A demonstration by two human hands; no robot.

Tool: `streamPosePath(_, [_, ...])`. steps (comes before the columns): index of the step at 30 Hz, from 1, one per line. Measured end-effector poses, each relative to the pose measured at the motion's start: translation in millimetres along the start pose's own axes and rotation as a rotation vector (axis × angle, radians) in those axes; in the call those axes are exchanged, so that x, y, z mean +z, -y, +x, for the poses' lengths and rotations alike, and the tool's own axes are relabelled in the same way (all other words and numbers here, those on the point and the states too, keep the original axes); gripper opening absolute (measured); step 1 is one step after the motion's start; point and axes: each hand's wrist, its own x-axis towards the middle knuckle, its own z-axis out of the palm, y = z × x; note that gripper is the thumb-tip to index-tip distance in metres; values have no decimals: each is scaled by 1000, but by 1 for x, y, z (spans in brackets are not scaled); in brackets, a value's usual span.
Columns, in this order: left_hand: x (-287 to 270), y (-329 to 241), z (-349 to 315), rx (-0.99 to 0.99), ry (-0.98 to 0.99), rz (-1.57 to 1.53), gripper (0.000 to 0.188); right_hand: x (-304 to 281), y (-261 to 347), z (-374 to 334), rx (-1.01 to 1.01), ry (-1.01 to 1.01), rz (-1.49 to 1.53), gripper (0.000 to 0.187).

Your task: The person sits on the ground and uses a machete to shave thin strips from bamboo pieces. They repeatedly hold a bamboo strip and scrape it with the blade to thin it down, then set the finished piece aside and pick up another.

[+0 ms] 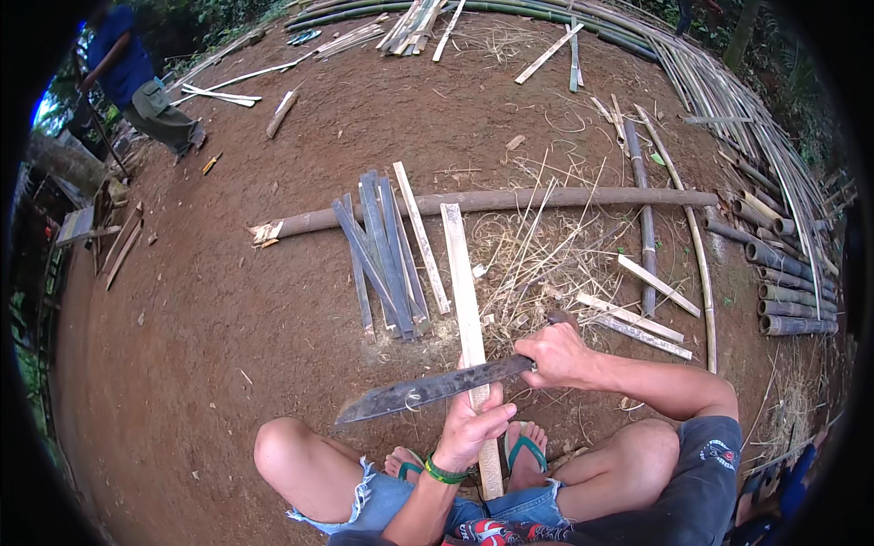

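A pale split bamboo strip (pixel 464 282) runs from between my knees up to a long pole on the ground. My left hand (pixel 473 426), with a green band at the wrist, is wrapped round its lower part. In my right hand (pixel 557 353) is the handle of a machete (pixel 428 391), whose dark wide blade points left. The blade lies across the strip just above my left hand, and a thin curled shaving clings to it. Whether the edge bites into the strip I cannot tell.
Dark bamboo strips (pixel 387 246) lean on the brown pole (pixel 510 200). Shavings (pixel 537 264) and loose pale slats (pixel 633 318) litter the ground right of it. Cut bamboo poles (pixel 792 291) are stacked at the right. Another person (pixel 137 77) stands at the far left.
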Motion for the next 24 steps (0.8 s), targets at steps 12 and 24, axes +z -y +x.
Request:
streamPosePath(12, [16,-6,-7,-98,177,-151,89,-69,-129,33,396,-235,-290,15])
streamPosePath(24, [12,-11,-9,-8,174,-109,80,-70,-135,13,601,-579,84,30])
